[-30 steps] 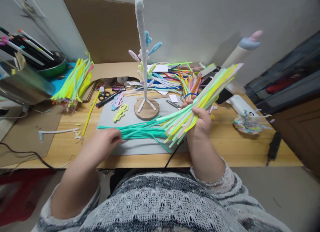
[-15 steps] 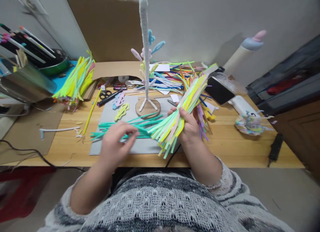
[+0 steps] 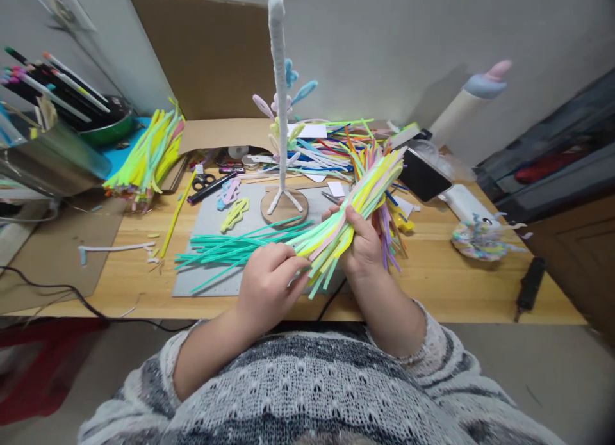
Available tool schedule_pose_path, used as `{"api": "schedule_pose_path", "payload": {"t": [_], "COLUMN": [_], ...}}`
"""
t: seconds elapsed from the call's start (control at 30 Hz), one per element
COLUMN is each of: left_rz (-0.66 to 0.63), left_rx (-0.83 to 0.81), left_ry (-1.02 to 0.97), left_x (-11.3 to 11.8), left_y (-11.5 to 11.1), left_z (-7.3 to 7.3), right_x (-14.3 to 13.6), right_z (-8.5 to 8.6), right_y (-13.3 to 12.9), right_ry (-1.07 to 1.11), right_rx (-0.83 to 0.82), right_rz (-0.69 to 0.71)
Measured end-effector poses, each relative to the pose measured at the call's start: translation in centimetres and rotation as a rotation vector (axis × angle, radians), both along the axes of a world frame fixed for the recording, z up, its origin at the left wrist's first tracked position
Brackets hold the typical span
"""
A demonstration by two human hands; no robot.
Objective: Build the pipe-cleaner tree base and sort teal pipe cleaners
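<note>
A thick bundle of pastel pipe cleaners (image 3: 331, 234) in yellow, mint and pink slants across the front of the desk. My right hand (image 3: 365, 243) is wrapped round its middle, thumb on top. At its lower left end, the bent fingers of my left hand (image 3: 271, 278) pinch at the pipe cleaner tips; how many they hold is hidden. Teal pipe cleaners (image 3: 216, 248) lie loose on the grey mat (image 3: 192, 286), just left of that hand. Behind them a white wrapped stem (image 3: 278, 93) stands upright on a round wooden base (image 3: 284, 218).
A second pipe cleaner bundle (image 3: 147, 153) lies at the left, near a metal pen holder (image 3: 52, 163). Scissors (image 3: 202, 181), a black pen (image 3: 211, 187) and bent yellow loops (image 3: 235, 214) lie midway. At the right are a phone (image 3: 425, 173) and a glue gun (image 3: 530, 288).
My left hand has moved right, from over the teal pipe cleaners to the end of the pastel bundle. The right hand keeps its grip, and the bundle has shifted slightly.
</note>
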State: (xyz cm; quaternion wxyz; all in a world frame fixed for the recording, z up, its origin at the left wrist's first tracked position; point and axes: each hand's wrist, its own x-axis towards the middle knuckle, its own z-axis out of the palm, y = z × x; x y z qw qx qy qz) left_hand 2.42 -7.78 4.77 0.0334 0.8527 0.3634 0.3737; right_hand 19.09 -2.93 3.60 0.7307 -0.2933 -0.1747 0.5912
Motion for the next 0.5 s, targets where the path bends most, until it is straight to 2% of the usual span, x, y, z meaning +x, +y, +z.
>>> {"api": "schedule_pose_path", "payload": {"t": [0.17,0.27,0.37,0.5], "left_rz": [-0.045,-0.104,-0.12,-0.019], "left_rx": [-0.019,-0.027,-0.137,-0.252], "left_ry": [-0.075,-0.094,-0.13,-0.095], "left_x": [-0.3,-1.3,-3.6,-8.0], "left_y": [-0.3,-0.4,-0.1,1.3], "left_z": [-0.5,-0.8,-0.8,-0.6], "right_x": [0.2,0.9,2.2,4.5], "right_z": [0.4,0.7,1.0,2.2], "right_y": [-0.1,0.2,0.7,0.8], "right_ry": [-0.007,-0.018,-0.04,-0.056], "right_rx": [0.08,0.121,0.146,0.107], "right_rz": [-0.075,-0.143,-0.225,-0.38]}}
